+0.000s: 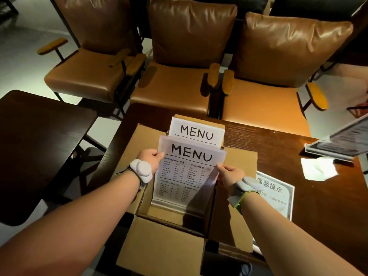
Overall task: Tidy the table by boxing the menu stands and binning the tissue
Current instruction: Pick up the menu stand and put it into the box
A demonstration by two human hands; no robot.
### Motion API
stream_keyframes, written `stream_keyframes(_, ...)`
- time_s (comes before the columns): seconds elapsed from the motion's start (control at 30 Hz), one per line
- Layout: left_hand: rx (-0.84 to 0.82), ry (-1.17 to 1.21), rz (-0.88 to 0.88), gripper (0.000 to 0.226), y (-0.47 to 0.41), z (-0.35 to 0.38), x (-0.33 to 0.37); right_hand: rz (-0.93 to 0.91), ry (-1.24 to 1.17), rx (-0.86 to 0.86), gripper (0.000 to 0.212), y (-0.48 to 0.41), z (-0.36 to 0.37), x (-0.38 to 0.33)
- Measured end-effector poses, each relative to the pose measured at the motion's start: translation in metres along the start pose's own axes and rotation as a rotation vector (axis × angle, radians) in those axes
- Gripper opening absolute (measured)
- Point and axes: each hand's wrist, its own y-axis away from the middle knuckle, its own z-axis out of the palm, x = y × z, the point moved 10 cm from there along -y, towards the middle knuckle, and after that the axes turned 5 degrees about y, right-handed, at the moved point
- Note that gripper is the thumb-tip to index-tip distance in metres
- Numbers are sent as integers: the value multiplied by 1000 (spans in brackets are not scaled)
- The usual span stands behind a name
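Note:
An open cardboard box [165, 248] stands on the dark wooden table [326, 208]. One clear menu stand [199, 130] headed MENU stands upright at the box's far side. I hold a second menu stand [187, 174] upright inside the box, in front of the first. My left hand [150, 158] grips its left edge and my right hand [231, 176] grips its right edge. A third menu stand [338, 141] stands on the table at the far right. A crumpled white tissue [318, 169] lies just in front of it.
A flat notice card [278, 196] with printed characters lies on the table right of the box, partly under its flap. Three brown leather armchairs [179, 84] stand beyond the table. Another dark table [37, 140] is to the left.

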Motion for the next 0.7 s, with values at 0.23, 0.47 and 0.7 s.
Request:
stream_keyframes(0.23,-75,84,-104,38,-4,14,-4,-91,101,19,43,-1,4,-19)
stream_keyframes(0.47,-111,237,-162,73,4,25,0,-102,72,14,52,2,10,-25)
stream_keyframes(0.7,-77,254,-152,62,18,28,-2,-49,-6,-28,33,11,8,-18)
